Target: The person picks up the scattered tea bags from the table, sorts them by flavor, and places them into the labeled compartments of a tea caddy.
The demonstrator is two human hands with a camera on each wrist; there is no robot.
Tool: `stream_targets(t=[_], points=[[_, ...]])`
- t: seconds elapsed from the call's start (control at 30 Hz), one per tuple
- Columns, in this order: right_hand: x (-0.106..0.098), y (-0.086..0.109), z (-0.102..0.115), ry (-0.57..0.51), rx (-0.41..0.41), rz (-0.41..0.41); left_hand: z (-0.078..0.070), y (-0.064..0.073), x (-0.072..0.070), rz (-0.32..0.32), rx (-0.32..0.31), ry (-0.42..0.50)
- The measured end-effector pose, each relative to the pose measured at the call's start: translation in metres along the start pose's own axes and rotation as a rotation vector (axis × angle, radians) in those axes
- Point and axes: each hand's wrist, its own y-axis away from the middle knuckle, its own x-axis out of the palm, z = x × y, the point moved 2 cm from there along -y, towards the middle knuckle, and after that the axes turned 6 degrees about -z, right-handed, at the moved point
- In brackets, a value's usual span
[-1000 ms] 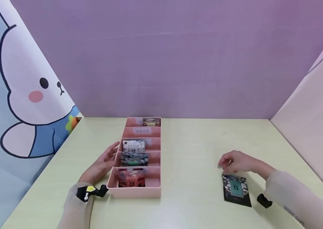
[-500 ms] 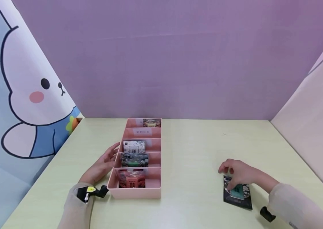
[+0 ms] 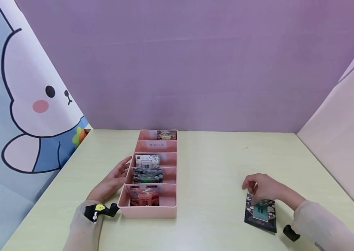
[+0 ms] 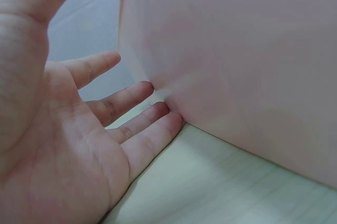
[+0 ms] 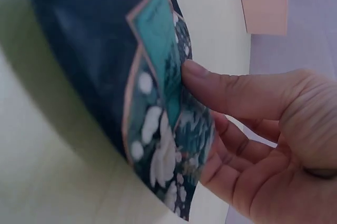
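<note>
At the right of the table, my right hand [image 3: 265, 188] pinches a dark tea sachet [image 3: 260, 214] with a teal label and white flower print. In the right wrist view the thumb lies on the printed face of the sachet [image 5: 168, 129], fingers behind, and the sachet bends. My left hand [image 3: 111, 181] is beside a pink divided box [image 3: 148, 212]; in the left wrist view its loosely extended fingers [image 4: 152, 140] touch the box's side wall near the table. Red sachets [image 3: 144, 196], a green-labelled sachet [image 3: 148, 175] and a white sachet [image 3: 147, 160] stand in the box's nearer compartments.
The box's farthest compartment has a sachet with a yellow label [image 3: 166, 135]. In front of it, a compartment shows a paper label [image 3: 158, 144] with printed characters. A purple panel [image 3: 195, 69] closes the table's back, with printed cloth [image 3: 38, 87] at the left.
My right hand has moved down over the sachet's upper part and now pinches it; the sachet's near edge is slightly raised. My left hand and the box have stayed in place.
</note>
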Motion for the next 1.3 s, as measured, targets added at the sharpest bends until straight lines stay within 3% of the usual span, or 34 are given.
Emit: stream_targets(t=[0.7,1.3], points=[[-0.019,-0.01,0.012,0.003,-0.01,0.014,0.001,-0.001,0.002,0.019,0.032,0.026],[-0.047,-0.046,0.061,0.064,-0.055,-0.034,0.002,-0.001,0.0,0.026,0.038,0.036]])
